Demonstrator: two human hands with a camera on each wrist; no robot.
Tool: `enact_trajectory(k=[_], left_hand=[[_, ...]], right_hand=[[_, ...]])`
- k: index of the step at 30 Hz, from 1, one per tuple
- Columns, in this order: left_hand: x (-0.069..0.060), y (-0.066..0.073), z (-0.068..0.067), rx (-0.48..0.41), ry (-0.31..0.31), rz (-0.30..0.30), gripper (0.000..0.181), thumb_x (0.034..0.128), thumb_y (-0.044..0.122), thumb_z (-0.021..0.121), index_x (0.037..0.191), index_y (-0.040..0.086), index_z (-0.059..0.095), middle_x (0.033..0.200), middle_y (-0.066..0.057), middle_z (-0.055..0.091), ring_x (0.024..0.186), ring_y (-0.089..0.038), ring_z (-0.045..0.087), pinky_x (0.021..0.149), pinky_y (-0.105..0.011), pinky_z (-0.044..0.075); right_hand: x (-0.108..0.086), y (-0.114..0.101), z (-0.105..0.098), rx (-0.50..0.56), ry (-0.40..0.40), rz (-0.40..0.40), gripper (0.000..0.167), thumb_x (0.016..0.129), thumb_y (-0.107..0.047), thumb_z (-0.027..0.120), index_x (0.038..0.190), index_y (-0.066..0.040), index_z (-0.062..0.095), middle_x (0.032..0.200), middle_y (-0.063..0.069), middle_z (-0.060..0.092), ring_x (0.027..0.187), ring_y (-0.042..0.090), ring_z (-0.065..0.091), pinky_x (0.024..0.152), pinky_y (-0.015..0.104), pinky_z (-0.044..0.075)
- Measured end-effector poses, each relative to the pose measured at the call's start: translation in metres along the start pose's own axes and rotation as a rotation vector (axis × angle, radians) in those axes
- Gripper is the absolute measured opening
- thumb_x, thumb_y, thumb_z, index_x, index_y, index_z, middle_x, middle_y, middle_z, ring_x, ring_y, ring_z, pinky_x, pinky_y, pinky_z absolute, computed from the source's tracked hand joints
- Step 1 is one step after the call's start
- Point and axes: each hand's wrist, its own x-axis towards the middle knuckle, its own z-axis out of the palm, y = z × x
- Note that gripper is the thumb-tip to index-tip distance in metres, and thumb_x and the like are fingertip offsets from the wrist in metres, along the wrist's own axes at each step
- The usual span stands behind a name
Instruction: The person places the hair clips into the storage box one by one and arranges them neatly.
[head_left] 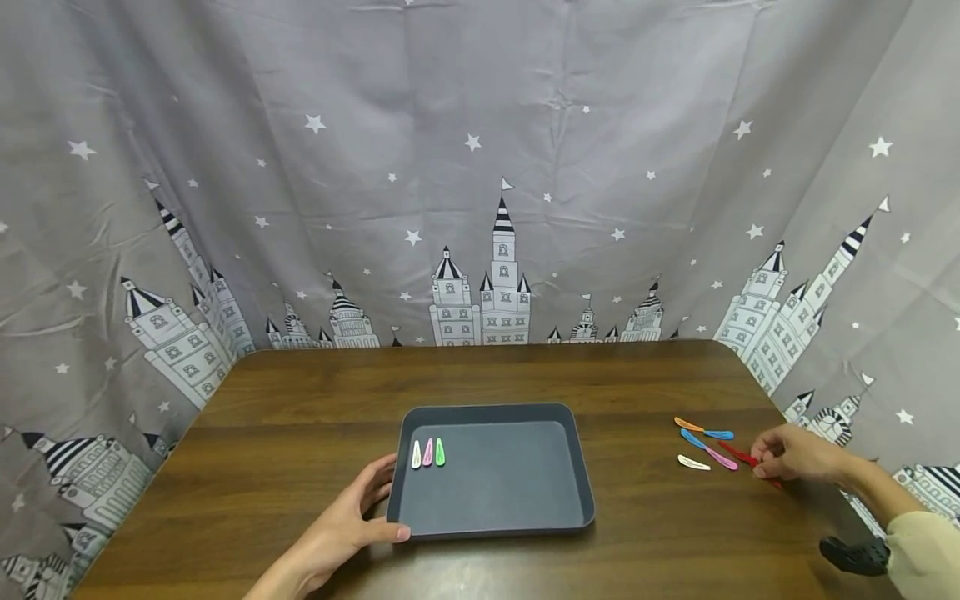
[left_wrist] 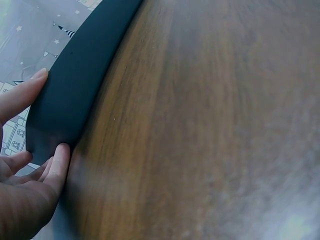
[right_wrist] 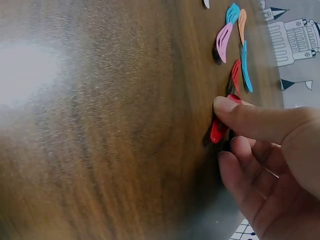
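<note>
- Red snap hair clip (right_wrist: 218, 131), at the tray's (head_left: 495, 492) 3 o'clock, pinched in your right hand (head_left: 798, 452).
- Long axis, head view: 10 to 4 o'clock.
- Glossy, partly hidden.
- Your left hand (head_left: 348, 512) grips the tray's corner.

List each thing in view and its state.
Tray: flat on table
Tray clips: three, side by side
Loose clips: orange, two blue, pink, white, on table
Red clip: pinched
Other red clip: not held
Left hand: gripping tray's near left corner
Right hand: pinching the first red clip
Curtain: hanging, creased
Every clip: snapped or open, can't tell
</note>
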Motion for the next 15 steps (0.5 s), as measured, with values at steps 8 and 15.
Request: enact_trajectory(k=[8, 15], left_hand=[[0.0000, -0.0010, -0.0010, -0.022, -0.009, 0.009, 0.097, 0.0844, 0.010, 0.085, 0.161, 0.008, 0.026, 0.159, -0.024, 0.033, 0.145, -0.044, 0.031, 0.105, -0.047, 0.040], [-0.0001, -0.0017, -0.0006, -0.021, -0.008, -0.002, 0.097, 0.0844, 0.010, 0.085, 0.161, 0.009, 0.026, 0.159, -0.023, 0.033, 0.145, -0.043, 0.031, 0.107, -0.050, 0.038]], right_hand=[[-0.0025, 0.0045, 0.0050, -0.046, 0.086, -0.010, 0.006, 0.092, 0.005, 0.067, 0.090, 0.002, 0.063, 0.076, -0.004, 0.055, 0.067, 0.005, 0.050, 0.058, 0.023, 0.045], [0.0013, -0.0017, -0.0026, 0.036, 0.113, 0.020, 0.005, 0.099, 0.003, 0.062, 0.096, 0.006, 0.059, 0.080, -0.002, 0.058, 0.072, 0.008, 0.057, 0.064, 0.029, 0.054]])
